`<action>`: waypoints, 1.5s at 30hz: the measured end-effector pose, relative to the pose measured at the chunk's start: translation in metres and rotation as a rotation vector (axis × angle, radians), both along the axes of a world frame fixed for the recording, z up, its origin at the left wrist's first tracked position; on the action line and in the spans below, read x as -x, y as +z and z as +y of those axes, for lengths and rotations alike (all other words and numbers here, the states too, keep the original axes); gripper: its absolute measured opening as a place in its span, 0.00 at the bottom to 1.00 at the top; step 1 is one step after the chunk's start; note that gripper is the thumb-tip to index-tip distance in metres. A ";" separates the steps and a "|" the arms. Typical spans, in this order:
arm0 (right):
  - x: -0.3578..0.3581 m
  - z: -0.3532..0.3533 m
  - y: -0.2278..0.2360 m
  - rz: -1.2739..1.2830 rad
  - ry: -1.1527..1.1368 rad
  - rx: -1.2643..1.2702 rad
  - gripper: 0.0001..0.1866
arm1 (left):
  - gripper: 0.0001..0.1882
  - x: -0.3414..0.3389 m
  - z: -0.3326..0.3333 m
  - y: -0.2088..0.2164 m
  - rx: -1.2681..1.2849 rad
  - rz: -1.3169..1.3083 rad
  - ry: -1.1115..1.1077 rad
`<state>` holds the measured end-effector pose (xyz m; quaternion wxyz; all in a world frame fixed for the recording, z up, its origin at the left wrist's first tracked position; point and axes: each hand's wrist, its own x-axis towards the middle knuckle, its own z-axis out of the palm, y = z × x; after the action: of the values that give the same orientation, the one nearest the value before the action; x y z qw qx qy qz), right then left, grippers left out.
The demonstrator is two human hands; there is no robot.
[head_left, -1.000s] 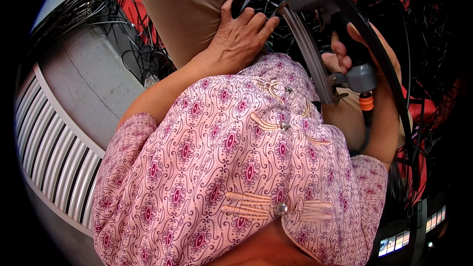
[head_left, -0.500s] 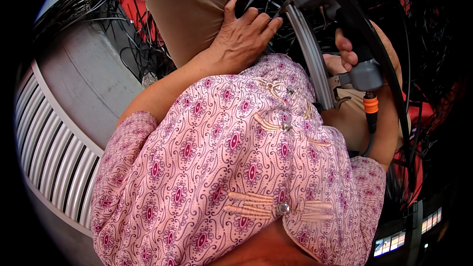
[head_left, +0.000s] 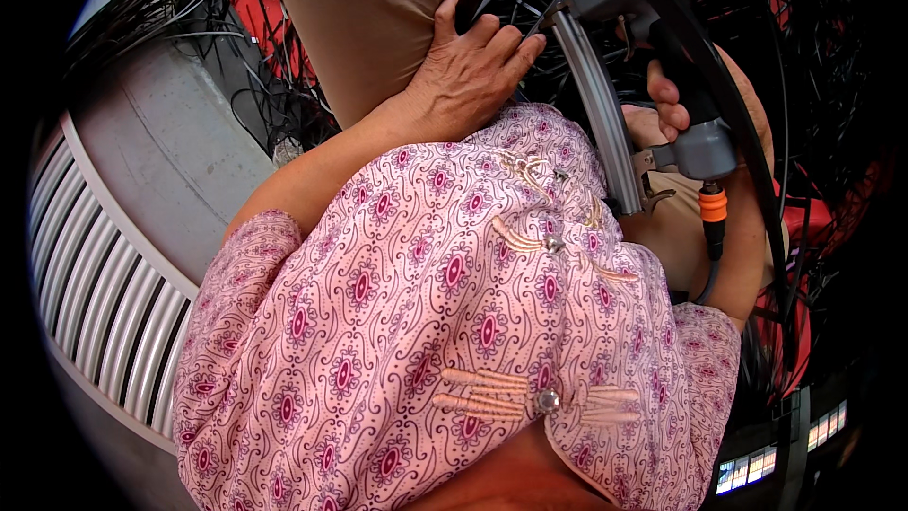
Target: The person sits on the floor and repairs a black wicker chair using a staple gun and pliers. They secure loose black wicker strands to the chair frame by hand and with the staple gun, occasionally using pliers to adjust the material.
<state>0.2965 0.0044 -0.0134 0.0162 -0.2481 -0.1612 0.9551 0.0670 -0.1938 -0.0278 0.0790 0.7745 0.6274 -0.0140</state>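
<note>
My right hand (head_left: 668, 102) is closed around the black handle of a grey staple-gun-like power tool (head_left: 702, 148). Its long curved metal magazine (head_left: 594, 104) points down toward my lap, and an orange-ringed cable plug (head_left: 712, 208) hangs from the handle's end. My left hand (head_left: 468, 61) rests by my raised knee, fingers bent, with a black strip (head_left: 473, 5) held between thumb and fingers. Another long black strip (head_left: 705, 43) arcs in front of the tool and past my right forearm. Part of my right hand hides behind the tool and this strip.
Thin black strips (head_left: 142, 5) lie tangled at the far left, and more are heaped dark on the right. Red material (head_left: 260, 14) shows beneath them. On the left stands a grey surface (head_left: 180, 132) with a slatted metal piece (head_left: 113, 293) beside it.
The tool and my right hand have shifted very slightly right and down in view. Both grips look the same.
</note>
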 end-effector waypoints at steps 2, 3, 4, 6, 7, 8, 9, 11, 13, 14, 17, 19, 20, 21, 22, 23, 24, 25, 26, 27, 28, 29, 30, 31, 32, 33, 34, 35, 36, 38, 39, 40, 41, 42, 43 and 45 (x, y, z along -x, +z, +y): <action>0.000 -0.001 0.000 0.014 -0.002 -0.003 0.20 | 0.25 0.000 -0.001 0.000 0.002 -0.004 0.001; 0.000 -0.001 0.001 0.005 0.006 -0.014 0.21 | 0.24 0.000 -0.001 0.000 0.000 -0.001 -0.003; 0.000 -0.001 0.001 -0.003 0.014 -0.026 0.24 | 0.24 0.000 -0.001 -0.001 -0.001 0.002 -0.007; 0.001 -0.001 0.002 -0.011 0.031 -0.041 0.27 | 0.25 0.001 -0.001 -0.002 -0.006 0.001 -0.002; 0.001 -0.001 0.003 -0.015 0.037 -0.042 0.27 | 0.25 0.001 -0.001 -0.003 -0.008 0.000 -0.001; 0.001 -0.001 0.003 -0.016 0.043 -0.043 0.27 | 0.25 0.001 -0.002 -0.003 -0.006 0.004 -0.002; 0.002 -0.001 0.003 -0.017 0.048 -0.045 0.28 | 0.25 0.001 -0.002 -0.003 -0.005 0.007 -0.003; 0.003 -0.001 0.003 -0.018 0.060 -0.047 0.28 | 0.25 0.001 -0.003 -0.004 0.000 0.011 -0.005; 0.005 -0.001 0.003 -0.017 0.069 -0.048 0.28 | 0.25 0.001 -0.003 -0.004 0.009 0.011 -0.008; 0.005 -0.002 0.003 -0.011 0.066 -0.053 0.28 | 0.25 0.001 -0.003 -0.004 0.008 0.009 -0.009; 0.006 -0.002 0.006 -0.034 0.088 -0.041 0.28 | 0.25 0.001 -0.003 -0.004 0.000 0.005 -0.013; 0.007 -0.002 0.009 -0.052 0.096 -0.034 0.28 | 0.25 0.001 -0.004 -0.005 -0.008 0.007 -0.015; 0.008 -0.002 0.010 -0.060 0.099 -0.031 0.27 | 0.25 0.001 -0.004 -0.005 -0.005 0.009 -0.013; 0.009 -0.002 0.012 -0.070 0.103 -0.029 0.27 | 0.25 0.002 -0.004 -0.005 -0.003 0.009 -0.011; 0.010 -0.002 0.013 -0.078 0.104 -0.025 0.27 | 0.25 0.002 -0.004 -0.005 0.000 0.006 -0.006; 0.010 -0.002 0.015 -0.094 0.101 -0.011 0.27 | 0.25 0.002 -0.004 -0.006 0.001 0.004 -0.011; 0.011 -0.002 0.015 -0.097 0.104 -0.026 0.27 | 0.25 0.002 -0.004 -0.006 0.004 0.000 -0.011; 0.012 -0.003 0.016 -0.107 0.105 -0.037 0.27 | 0.25 0.002 -0.004 -0.006 0.006 -0.004 -0.011; 0.012 -0.003 0.016 -0.121 0.107 -0.050 0.27 | 0.26 0.002 -0.004 -0.006 0.006 0.002 -0.012; 0.012 -0.003 0.017 -0.141 0.106 -0.062 0.26 | 0.26 0.003 -0.004 -0.006 0.005 0.009 -0.013; 0.012 -0.003 0.017 -0.161 0.106 -0.076 0.26 | 0.26 0.002 -0.004 -0.005 0.007 0.016 -0.012; 0.012 -0.004 0.018 -0.185 0.107 -0.088 0.26 | 0.26 0.002 -0.004 -0.005 0.010 0.012 -0.013; 0.011 -0.004 0.019 -0.208 0.106 -0.102 0.26 | 0.26 0.002 -0.004 -0.005 0.016 0.010 -0.012; 0.010 -0.004 0.019 -0.232 0.107 -0.115 0.26 | 0.26 0.002 -0.004 -0.004 0.022 0.006 -0.010; 0.010 -0.005 0.020 -0.256 0.106 -0.125 0.26 | 0.26 0.002 -0.004 -0.004 0.021 0.007 -0.012; 0.009 -0.005 0.021 -0.276 0.105 -0.138 0.26 | 0.26 0.001 -0.004 -0.004 0.020 0.007 -0.012; 0.009 -0.006 0.021 -0.295 0.105 -0.149 0.25 | 0.26 0.001 -0.004 -0.003 0.019 0.008 -0.013; 0.008 -0.006 0.022 -0.308 0.103 -0.158 0.25 | 0.26 0.001 -0.004 -0.003 0.024 0.009 -0.013; 0.008 -0.006 0.022 -0.319 0.102 -0.164 0.25 | 0.26 0.001 -0.004 -0.003 0.029 0.010 -0.012; 0.007 -0.006 0.022 -0.336 0.094 -0.170 0.25 | 0.26 0.000 -0.003 -0.004 0.026 0.008 -0.014; 0.007 -0.006 0.022 -0.336 0.097 -0.169 0.24 | 0.26 0.000 -0.003 -0.004 0.017 0.006 -0.017; 0.007 -0.006 0.022 -0.339 0.102 -0.172 0.24 | 0.26 0.000 -0.004 -0.004 0.009 0.006 -0.018; 0.007 -0.005 0.022 -0.340 0.108 -0.174 0.23 | 0.26 0.000 -0.004 -0.004 0.011 0.004 -0.017; 0.006 -0.006 0.022 -0.331 0.102 -0.168 0.23 | 0.26 -0.001 -0.004 -0.004 0.012 0.001 -0.018; 0.006 -0.006 0.021 -0.323 0.096 -0.162 0.23 | 0.25 -0.001 -0.005 -0.004 0.011 0.001 -0.019; 0.005 -0.006 0.022 -0.328 0.090 -0.152 0.23 | 0.25 -0.002 -0.005 -0.004 0.016 -0.004 -0.014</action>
<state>0.2911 -0.0017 0.0081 -0.0344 -0.3913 -0.2445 0.8865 0.0686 -0.1989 -0.0321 0.0862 0.7782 0.6219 -0.0180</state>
